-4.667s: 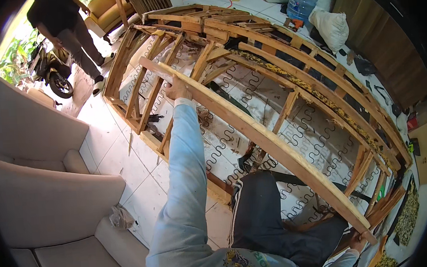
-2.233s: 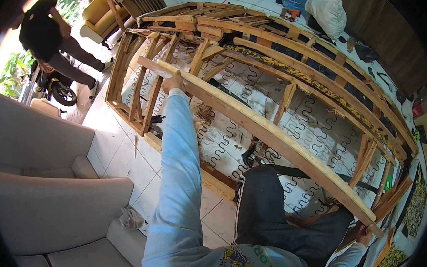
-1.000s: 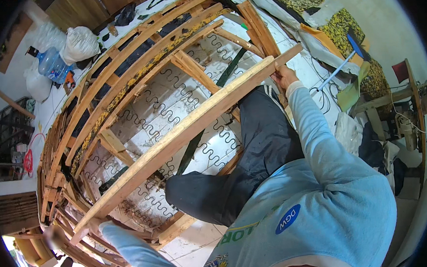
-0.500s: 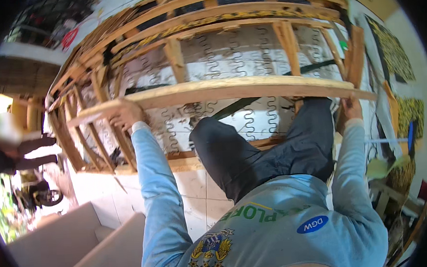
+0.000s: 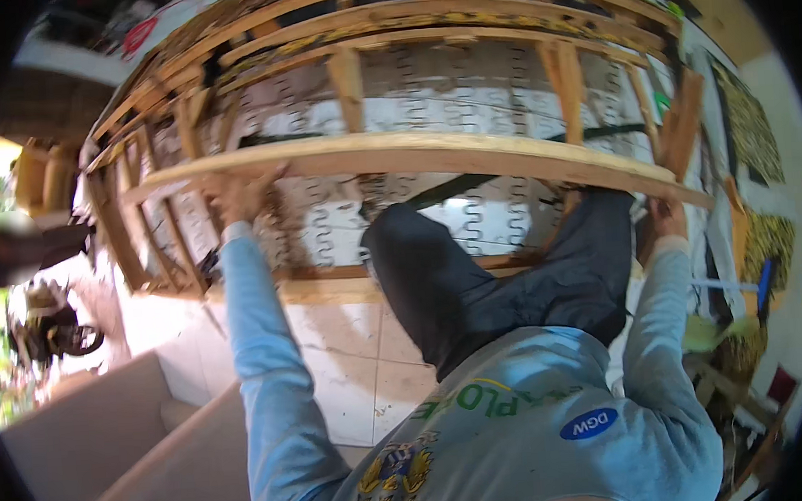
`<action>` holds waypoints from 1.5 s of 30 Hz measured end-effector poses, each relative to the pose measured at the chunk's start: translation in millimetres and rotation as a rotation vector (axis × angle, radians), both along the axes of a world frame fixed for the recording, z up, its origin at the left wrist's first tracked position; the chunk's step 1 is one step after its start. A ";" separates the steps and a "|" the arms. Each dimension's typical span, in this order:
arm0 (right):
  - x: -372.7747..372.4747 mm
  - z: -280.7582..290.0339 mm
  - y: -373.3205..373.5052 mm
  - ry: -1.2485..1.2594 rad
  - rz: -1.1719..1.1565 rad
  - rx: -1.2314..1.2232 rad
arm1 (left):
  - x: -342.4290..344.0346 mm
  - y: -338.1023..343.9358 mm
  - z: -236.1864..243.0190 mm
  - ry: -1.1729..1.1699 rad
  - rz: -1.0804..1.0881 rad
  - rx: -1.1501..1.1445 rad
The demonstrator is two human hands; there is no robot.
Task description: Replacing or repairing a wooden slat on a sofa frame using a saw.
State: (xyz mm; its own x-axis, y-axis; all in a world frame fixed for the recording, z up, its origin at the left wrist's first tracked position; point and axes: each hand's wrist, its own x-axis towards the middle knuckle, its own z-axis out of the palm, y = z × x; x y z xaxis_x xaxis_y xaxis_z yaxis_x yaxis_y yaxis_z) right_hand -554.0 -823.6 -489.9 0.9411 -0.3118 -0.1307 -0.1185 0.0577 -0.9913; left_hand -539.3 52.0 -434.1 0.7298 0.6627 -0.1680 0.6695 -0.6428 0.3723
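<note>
A long wooden plank (image 5: 432,157) stretches crosswise above a wooden sofa frame (image 5: 347,93), over my knees. My left hand (image 5: 235,196) holds it near its left end from the near side, with the thumb apart from the fingers. At the right end my right hand (image 5: 667,218) is closed around the plank's lower edge; its fingertips are partly hidden. Beneath the plank, wavy metal springs (image 5: 515,216) run across the frame, and the frame's near rail (image 5: 330,292) lies in front of my legs.
A beige upholstered piece (image 5: 109,434) stands at the near left. Another person (image 5: 29,246) is at the far left by a motorcycle (image 5: 52,331). Patterned fabric pieces (image 5: 747,124) and a blue-handled tool (image 5: 765,279) lie on the right. White floor tiles (image 5: 333,346) show below the frame.
The plank's left end has swung away from me and its right end slightly toward me. My left hand has shifted a little outward and farther away. Both hands still hold the plank.
</note>
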 end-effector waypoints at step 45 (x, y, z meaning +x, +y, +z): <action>44.3 183.7 281.5 0.282 0.612 -0.092 | -12.8 32.6 57.6 0.233 0.047 0.020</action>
